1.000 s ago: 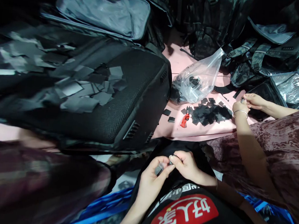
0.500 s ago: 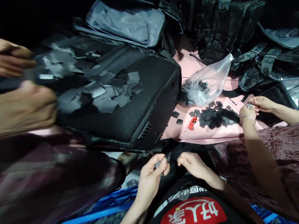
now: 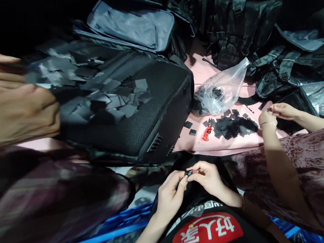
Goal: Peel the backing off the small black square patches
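My left hand [image 3: 170, 193] and my right hand [image 3: 210, 180] meet low in the middle of the view, over my lap. Pinched between their fingertips is a small dark piece [image 3: 188, 172], too small to name for certain. Both hands have their fingers closed around it. Beyond them, on the pink surface [image 3: 205, 145], many flat black squares [image 3: 233, 125] lie in a loose pile. Red-handled snips [image 3: 206, 132] rest at the pile's left end, apart from my hands.
A black backpack [image 3: 162, 114] to the left bears scattered dark squares [image 3: 124, 100]. A clear plastic bag [image 3: 223, 89] stands behind the pile. Co-workers' hands are at the left [image 3: 19, 110] and right [image 3: 270, 117]. More backpacks [image 3: 239, 30] fill the back.
My hands were apart, a small piece in the left; now they have come together at the fingertips on a small dark piece. The co-worker's hands at left have shifted.
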{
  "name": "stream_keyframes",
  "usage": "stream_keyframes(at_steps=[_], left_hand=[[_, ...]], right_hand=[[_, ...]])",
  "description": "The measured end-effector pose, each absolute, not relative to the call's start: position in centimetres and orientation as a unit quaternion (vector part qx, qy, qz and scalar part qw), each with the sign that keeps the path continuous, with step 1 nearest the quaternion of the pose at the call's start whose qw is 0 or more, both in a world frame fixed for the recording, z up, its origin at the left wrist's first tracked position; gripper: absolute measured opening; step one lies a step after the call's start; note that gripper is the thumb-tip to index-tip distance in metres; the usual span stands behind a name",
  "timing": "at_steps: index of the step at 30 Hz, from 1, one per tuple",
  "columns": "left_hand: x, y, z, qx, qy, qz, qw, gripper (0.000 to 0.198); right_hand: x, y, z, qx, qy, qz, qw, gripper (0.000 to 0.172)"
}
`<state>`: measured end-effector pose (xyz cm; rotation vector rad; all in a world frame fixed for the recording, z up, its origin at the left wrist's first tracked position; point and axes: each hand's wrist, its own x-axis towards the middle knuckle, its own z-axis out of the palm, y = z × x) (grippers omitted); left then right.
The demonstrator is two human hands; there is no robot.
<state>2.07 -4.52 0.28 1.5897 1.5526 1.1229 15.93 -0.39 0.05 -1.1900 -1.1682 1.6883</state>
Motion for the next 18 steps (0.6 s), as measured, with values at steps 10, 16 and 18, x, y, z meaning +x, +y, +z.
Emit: stream_keyframes(at_steps=[10,16,18], left_hand=[[1.4,-4.7,1.0,0.768,0.496,0.353,0.198,0.008],[1.4,-5.1,1.6,0.843,0.398,0.313,0.18,0.016],[1.4,-5.3,1.8,0.841,0.388,0.313,0.209,0.016]], right_hand=[[18.3,-0.5,1.7,-0.487,-0.442,0.7,0.278,0.022],[19.7,-0.5,2.7,-0.448,-0.527,0.702,0.17,0.021],[20.2,-0.5,3.2,-0.406,-0.613,0.659,0.158,0.015]])
